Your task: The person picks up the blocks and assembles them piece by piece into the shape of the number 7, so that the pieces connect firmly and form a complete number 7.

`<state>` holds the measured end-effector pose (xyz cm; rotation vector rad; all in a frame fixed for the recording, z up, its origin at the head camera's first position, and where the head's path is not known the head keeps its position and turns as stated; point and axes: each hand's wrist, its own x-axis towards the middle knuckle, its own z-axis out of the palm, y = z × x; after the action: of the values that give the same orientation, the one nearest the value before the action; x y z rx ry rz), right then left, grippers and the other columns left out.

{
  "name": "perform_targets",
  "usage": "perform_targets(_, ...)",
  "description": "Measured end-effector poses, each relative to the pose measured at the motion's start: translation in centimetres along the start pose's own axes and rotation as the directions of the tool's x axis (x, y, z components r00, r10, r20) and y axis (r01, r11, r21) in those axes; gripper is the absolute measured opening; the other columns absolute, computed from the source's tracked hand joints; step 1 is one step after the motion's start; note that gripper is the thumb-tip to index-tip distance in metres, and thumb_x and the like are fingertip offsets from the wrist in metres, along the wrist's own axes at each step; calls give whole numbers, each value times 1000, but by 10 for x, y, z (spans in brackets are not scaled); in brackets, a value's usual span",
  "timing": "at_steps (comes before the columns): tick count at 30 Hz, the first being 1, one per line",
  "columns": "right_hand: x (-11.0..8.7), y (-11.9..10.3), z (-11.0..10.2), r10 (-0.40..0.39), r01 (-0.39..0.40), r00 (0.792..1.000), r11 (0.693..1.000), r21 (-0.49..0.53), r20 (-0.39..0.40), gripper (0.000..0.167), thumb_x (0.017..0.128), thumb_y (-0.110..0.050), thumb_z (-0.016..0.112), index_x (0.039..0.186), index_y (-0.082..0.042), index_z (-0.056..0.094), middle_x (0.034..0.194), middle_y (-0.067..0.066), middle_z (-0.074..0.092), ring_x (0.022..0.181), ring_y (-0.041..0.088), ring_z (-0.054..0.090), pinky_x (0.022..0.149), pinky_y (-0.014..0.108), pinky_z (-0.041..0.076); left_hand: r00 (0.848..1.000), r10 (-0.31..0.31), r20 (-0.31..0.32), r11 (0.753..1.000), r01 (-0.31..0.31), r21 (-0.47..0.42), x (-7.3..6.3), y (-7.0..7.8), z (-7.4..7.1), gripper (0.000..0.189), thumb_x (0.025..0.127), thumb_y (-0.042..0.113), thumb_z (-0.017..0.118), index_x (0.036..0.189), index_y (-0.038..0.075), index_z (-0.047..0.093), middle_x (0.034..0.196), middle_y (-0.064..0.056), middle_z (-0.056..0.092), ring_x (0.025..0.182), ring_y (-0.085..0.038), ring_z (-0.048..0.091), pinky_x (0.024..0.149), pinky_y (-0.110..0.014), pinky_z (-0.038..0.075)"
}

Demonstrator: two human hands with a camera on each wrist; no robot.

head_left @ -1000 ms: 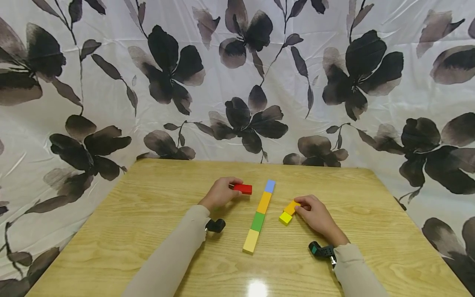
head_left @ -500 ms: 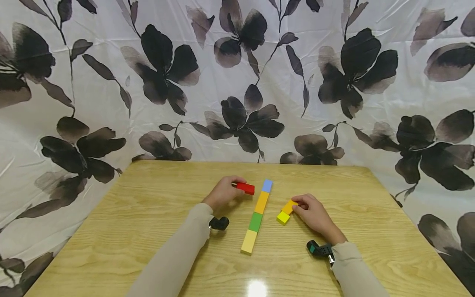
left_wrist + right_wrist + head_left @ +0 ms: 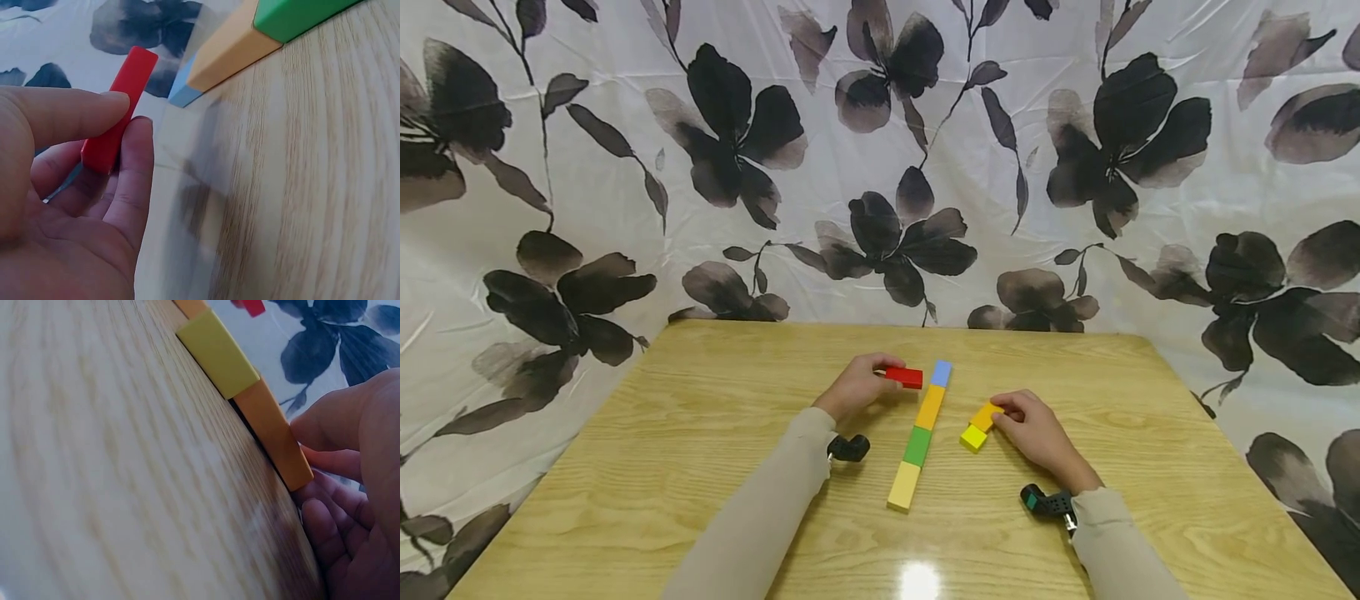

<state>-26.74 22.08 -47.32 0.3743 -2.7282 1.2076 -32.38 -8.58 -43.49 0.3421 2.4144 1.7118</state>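
Observation:
My left hand (image 3: 856, 388) pinches a red block (image 3: 907, 378) between thumb and fingers. In the left wrist view that red block (image 3: 139, 72) is raised off the table, short of the row's blue end. The row runs from a blue block (image 3: 942, 373) through an orange block (image 3: 930, 407) and a green block (image 3: 917, 447) to a pale yellow block (image 3: 903, 487). Right of it, my right hand (image 3: 1036, 429) pinches another orange block (image 3: 985, 416) by its far end. A bright yellow block (image 3: 973, 438) touches this one's near end, also seen as the yellow block (image 3: 217, 355) in the right wrist view.
The blocks lie on a wooden table (image 3: 700, 467) whose far edge meets a hanging floral cloth (image 3: 820, 167). Black wrist cameras, left camera (image 3: 850, 448) and right camera (image 3: 1047, 504), jut out beside the hands. A light glares on the near tabletop.
The left hand has carried the red block a little to the right, closer to the blue block. The right hand and its blocks stay about where they were; the head view shifted slightly.

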Motion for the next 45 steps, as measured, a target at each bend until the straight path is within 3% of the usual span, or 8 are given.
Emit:
perform_targets(8,0,0,1,13,-13,1000,1000,15,1,28,98,-14,65,124,-4,68,114,10,61,96,21,58,85,39,49,999,-23,-27,1000,23,3,6,-5,3,41,89,4,72,129,5,68,128,-9,63,106,-24,58,91,-32,46)
perform_targets(12,0,0,1,18,-18,1000,1000,12,1,28,98,-14,65,125,-4,68,115,9,61,97,21,58,85,39,49,999,-26,-23,999,26,-39,10,-9,5,41,87,2,71,128,3,68,127,-11,63,106,-24,58,92,-32,46)
perform_targets(20,2,1,-1,23,-23,1000,1000,5,-5,28,99,-15,65,125,-5,68,117,9,61,97,20,58,86,39,49,999,-51,-14,996,50,-79,15,-4,11,41,86,4,72,127,6,68,124,-10,63,104,-24,58,89,-32,48)
perform_targets(35,0,2,3,13,-13,1000,1000,12,3,28,98,-14,66,124,-5,68,115,7,61,94,18,56,83,36,49,999,-11,-32,992,7,-126,11,-13,20,41,85,0,70,126,2,67,128,-12,61,107,-25,58,89,-31,47)
perform_targets(45,1,4,3,23,-23,1000,1000,19,-1,28,98,-16,66,125,-6,68,115,6,61,96,18,57,85,37,49,999,-28,-33,976,20,-215,15,-17,23,50,81,-3,65,131,0,64,128,-17,60,103,-26,56,78,-27,48)
